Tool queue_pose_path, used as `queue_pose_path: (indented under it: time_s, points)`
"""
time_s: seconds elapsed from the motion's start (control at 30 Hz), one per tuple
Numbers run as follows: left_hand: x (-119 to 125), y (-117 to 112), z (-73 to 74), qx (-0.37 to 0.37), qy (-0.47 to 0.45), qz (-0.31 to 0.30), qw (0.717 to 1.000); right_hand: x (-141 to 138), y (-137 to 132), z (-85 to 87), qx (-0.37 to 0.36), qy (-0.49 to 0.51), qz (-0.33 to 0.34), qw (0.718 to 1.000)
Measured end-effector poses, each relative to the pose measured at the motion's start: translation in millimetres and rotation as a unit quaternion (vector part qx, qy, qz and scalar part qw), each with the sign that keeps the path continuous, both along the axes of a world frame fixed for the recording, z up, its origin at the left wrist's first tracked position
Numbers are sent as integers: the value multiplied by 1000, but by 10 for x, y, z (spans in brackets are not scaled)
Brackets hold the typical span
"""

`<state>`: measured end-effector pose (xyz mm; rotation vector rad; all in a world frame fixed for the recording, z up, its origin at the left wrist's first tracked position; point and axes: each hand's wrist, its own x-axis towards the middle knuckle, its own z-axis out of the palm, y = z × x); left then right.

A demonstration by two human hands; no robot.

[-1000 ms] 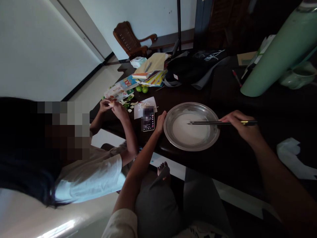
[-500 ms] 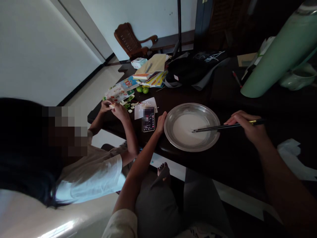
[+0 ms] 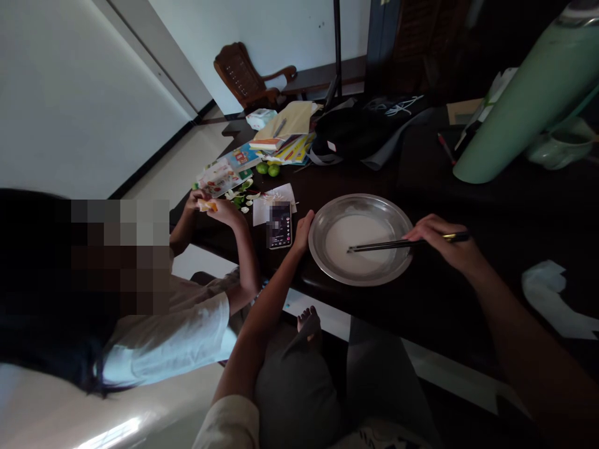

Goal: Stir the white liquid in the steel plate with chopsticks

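A round metal basin [image 3: 397, 268] stands on the dark table with a milky white liquid [image 3: 350, 231] in its bottom. My left hand [image 3: 304, 231] grips the basin's left rim, its fingers partly hidden behind the edge. In my right hand [image 3: 444, 240], at the basin's right side, is a pair of dark chopsticks [image 3: 388, 245] with a gold band near the top. Their tips dip into the liquid, left of the basin's middle. A lit phone [image 3: 279, 226] lies just left of my left hand, partly on a white sheet of paper [image 3: 262, 215].
To the left a person [image 3: 187, 324] holds a piece of food over the table, near peelings and green fruits [image 3: 267, 169]. Books and papers [image 3: 285, 134] and a black bag [image 3: 355, 134] lie behind. A tall green flask [image 3: 515, 106] and crumpled tissue [image 3: 550, 293] are on the right.
My right hand has moved left with the chopsticks, and their tips have slid leftward through the liquid. My left hand stays at the rim. The other person's hands have shifted slightly.
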<state>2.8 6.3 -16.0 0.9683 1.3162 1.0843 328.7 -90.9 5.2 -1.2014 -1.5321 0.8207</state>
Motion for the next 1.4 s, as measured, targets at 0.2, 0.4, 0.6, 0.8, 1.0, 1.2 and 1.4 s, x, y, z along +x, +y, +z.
queue_pose_path:
  time_s: [0.2, 0.4, 0.6, 0.8, 1.0, 1.2, 1.4]
  points:
    - [16, -3, 12, 0, 0, 7, 1000, 78, 22, -19, 13, 6, -83, 996]
    - [20, 9, -7, -3, -2, 10, 1000, 30, 13, -21, -7, 6, 8, 1000]
    - [22, 13, -5, -7, 6, 10, 1000, 101, 19, 5, 4, 10, -83, 997]
    - [12, 6, -1, -1, 6, -2, 1000, -16, 8, 0, -9, -3, 5, 1000]
    - [2, 7, 6, -2, 15, -2, 1000, 111, 26, -35, 11, 20, -88, 996]
    - [21, -24, 59, -9, -2, 9, 1000, -25, 2, 6, -16, -4, -6, 1000]
    - [24, -7, 22, -3, 4, 8, 1000, 75, 3, 29, 4, 16, -106, 994]
